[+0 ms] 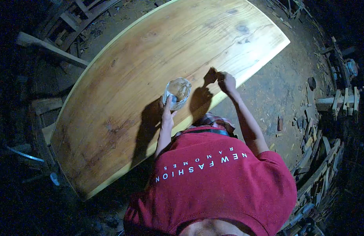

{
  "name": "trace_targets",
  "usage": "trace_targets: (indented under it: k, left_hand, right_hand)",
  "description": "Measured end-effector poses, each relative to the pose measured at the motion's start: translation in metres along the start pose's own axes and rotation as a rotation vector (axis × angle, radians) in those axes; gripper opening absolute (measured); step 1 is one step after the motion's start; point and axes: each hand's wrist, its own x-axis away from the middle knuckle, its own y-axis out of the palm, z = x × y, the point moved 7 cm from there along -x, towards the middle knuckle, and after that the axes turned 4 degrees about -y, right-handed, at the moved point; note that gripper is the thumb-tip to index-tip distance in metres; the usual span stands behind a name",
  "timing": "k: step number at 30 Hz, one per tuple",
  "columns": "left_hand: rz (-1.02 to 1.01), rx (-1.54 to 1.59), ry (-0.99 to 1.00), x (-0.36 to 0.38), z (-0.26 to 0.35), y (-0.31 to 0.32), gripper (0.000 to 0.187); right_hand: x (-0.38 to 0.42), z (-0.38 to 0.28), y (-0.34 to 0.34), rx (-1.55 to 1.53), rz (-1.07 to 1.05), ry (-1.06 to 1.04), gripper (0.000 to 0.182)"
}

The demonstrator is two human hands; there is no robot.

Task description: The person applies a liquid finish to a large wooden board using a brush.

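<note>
Nearest, beyond the red shirt [213, 169], a translucent plastic cup [182, 87] is held by the left hand [166, 113] above the wooden surface [111, 94]. It is probably light, thin-walled and easily squeezed; a gentle grip round its side, rim kept up, would be suited. By the right hand [227, 82], narrowed to a pinch, a small brown item [214, 72] is held, seemingly light; whether it is soft cannot be told. Farther off, wood scraps [280, 124] are scattered over the floor [264, 102].
</note>
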Motion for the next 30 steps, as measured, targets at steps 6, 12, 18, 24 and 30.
trace_targets:
  k: [6,12,18,24,30]
  left_hand:
    - [-0.038,-0.042,0.043,-0.005,-0.005,0.004,0.071]
    - [-0.014,-0.045,0.014,0.002,0.003,0.012,0.073]
    - [-0.039,-0.032,0.000,0.003,0.002,0.013,0.079]
    - [-0.015,-0.059,-0.020,-0.005,0.004,0.025,0.081]
    - [-0.024,-0.028,0.011,-0.024,0.005,0.052,0.083]
  right_hand:
    - [0.052,-0.030,0.083,0.031,-0.203,-0.220,0.014]
    - [0.044,-0.010,0.034,-0.665,-0.336,0.221,0.020]
    - [0.027,0.032,-0.012,-0.200,-0.029,0.087,0.022]
    - [0.050,-0.032,0.028,0.173,-0.437,-0.148,0.023]
    - [0.079,-0.046,0.053,-0.063,-0.497,-0.219,0.020]
